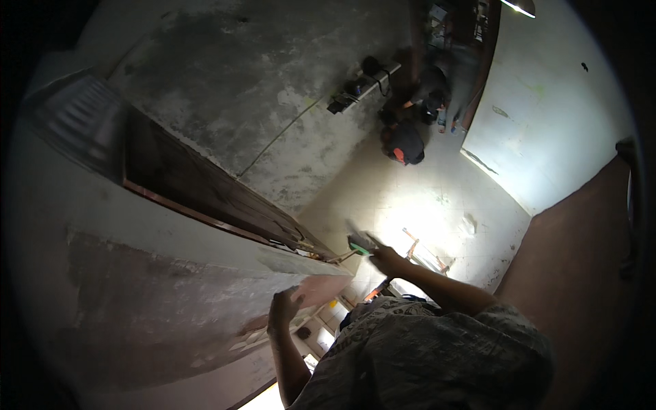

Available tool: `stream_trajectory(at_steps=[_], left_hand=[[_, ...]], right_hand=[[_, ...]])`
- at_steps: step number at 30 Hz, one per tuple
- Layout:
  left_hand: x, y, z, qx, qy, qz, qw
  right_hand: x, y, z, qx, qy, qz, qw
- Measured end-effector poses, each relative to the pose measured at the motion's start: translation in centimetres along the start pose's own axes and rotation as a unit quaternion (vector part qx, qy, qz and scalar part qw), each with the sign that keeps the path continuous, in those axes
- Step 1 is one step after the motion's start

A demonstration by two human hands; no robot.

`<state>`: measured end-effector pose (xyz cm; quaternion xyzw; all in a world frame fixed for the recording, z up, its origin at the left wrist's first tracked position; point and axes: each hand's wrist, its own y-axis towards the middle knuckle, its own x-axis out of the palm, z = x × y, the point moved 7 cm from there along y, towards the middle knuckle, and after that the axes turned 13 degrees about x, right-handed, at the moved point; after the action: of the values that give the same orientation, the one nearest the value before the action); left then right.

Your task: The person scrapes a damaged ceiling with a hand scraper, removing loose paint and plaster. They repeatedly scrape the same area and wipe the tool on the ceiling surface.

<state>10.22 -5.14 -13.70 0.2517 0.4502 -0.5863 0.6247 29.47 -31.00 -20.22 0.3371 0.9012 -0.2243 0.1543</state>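
Note:
My right hand is closed around a hand tool with a dark, flat part; motion blur hides its exact kind. A green piece shows at the tool, and a thin light stick lies just left of it. My left hand is raised at the patchy plastered wall, fingers bent and thumb apart, nothing seen in it. Whether it touches the wall I cannot tell. Between the hands is the wall's end, beside a dark wooden door frame.
Below me stands a metal frame with orange parts, perhaps a ladder or scaffold, on a brightly lit tiled floor. Two people crouch further off, near a narrow bench or shelf bearing dark items. A louvred panel is at upper left.

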Motion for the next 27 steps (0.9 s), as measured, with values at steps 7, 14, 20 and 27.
stream_trajectory(at_steps=[7, 14, 20, 27], left_hand=[[0.7, 2.0, 1.3, 0.051, -0.057, 0.048, 0.996], [-16.0, -2.5, 6.0, 0.202, 0.185, 0.476, 0.836], [-26.8, -8.2, 5.5, 0.059, 0.434, 0.666, 0.604], [-26.2, -5.7, 4.7, 0.023, 0.519, 0.654, 0.549]], right_hand=[[-4.7, -10.5, 29.4, 0.368, 0.031, 0.254, 0.894], [0.6, -12.4, 33.8, 0.432, -0.047, 0.102, 0.895], [1.8, -10.4, 27.5, 0.343, -0.136, 0.097, 0.925], [2.9, -2.8, 24.5, 0.208, -0.171, 0.129, 0.954]])
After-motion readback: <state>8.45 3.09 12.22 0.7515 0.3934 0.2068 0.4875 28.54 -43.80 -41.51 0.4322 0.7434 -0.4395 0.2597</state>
